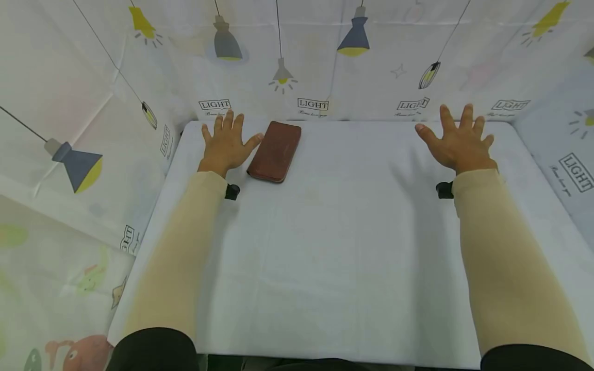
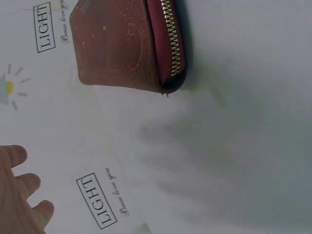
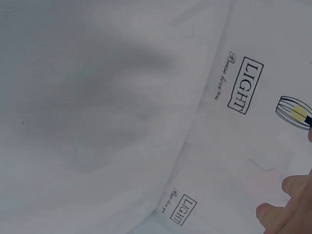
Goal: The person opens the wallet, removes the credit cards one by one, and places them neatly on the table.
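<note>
A brown leather zip wallet (image 1: 276, 152) lies flat and slightly slanted on the white table (image 1: 325, 247), toward the back left. My left hand (image 1: 225, 147) hovers just left of it with fingers spread, the thumb tip right at the wallet's left edge in the head view. In the left wrist view, gold zipper teeth (image 2: 172, 44) and a dark red lining run along the wallet's side, while only some of the left fingertips (image 2: 30, 184) show. Far to the right, my right hand (image 1: 460, 144) is held out with fingers spread and nothing in it; its shadow falls on the tabletop.
A white wall sheet (image 1: 306, 67) printed with lamps and "LIGHT" labels rises behind the table and along both sides. On each inner wrist sits a small black device, a left one (image 1: 232, 191) and a right one (image 1: 444, 190).
</note>
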The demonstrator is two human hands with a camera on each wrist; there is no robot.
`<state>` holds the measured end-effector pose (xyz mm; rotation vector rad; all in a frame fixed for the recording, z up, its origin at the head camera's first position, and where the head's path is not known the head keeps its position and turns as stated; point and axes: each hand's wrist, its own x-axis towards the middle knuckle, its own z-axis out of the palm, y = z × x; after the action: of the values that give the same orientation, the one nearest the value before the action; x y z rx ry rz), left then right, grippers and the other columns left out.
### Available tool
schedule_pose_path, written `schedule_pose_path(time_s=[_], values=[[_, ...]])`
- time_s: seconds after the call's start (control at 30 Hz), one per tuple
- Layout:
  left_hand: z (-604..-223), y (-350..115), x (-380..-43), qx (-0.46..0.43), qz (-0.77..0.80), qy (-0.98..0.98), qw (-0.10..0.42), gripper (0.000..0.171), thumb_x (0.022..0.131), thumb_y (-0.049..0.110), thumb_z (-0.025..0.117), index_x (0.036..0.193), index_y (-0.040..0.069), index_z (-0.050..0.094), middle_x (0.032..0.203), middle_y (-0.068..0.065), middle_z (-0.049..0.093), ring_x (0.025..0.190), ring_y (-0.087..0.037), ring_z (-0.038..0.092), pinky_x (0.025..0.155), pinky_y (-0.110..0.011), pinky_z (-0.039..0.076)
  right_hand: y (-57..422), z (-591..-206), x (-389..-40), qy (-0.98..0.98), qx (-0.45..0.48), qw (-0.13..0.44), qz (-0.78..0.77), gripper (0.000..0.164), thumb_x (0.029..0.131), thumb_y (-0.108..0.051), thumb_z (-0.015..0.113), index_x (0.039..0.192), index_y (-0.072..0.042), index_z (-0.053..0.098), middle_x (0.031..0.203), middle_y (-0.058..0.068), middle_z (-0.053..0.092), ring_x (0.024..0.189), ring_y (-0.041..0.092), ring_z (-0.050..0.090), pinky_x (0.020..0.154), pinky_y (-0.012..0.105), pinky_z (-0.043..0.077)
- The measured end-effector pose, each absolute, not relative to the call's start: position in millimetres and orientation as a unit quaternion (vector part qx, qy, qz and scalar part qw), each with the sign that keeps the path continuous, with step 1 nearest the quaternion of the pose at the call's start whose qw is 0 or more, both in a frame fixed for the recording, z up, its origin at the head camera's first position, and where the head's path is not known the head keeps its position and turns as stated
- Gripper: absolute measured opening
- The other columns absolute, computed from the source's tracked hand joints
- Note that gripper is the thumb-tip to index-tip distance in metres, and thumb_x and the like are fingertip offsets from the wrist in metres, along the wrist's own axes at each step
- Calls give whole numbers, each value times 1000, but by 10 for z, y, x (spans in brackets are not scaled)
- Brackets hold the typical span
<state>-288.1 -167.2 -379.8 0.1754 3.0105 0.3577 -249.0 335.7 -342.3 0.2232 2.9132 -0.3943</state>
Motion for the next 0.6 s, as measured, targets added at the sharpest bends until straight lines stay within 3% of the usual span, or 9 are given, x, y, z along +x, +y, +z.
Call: schedule_pose_path(time_s=[0.3, 0.6], values=[[-3980, -1552, -2911, 52, 130, 988, 70, 98, 84, 85, 18, 158, 23, -1, 163, -7, -8, 148, -34, -8, 109, -67, -12, 3331, -3558, -2490, 982, 80, 102, -140, 94, 84, -84, 16, 152, -28, -19, 149, 17, -40, 133, 57, -27, 96, 80, -5], [-4240, -1342, -2835, 26, 140, 984, 107, 111, 77, 89, 30, 158, 19, 1, 162, -16, 8, 143, -44, 17, 107, -72, 8, 3209, -3711, -2485, 975, 75, 105, -179, 91, 85, -82, 15, 152, -31, -18, 151, 16, -37, 136, 54, -25, 99, 79, -4]])
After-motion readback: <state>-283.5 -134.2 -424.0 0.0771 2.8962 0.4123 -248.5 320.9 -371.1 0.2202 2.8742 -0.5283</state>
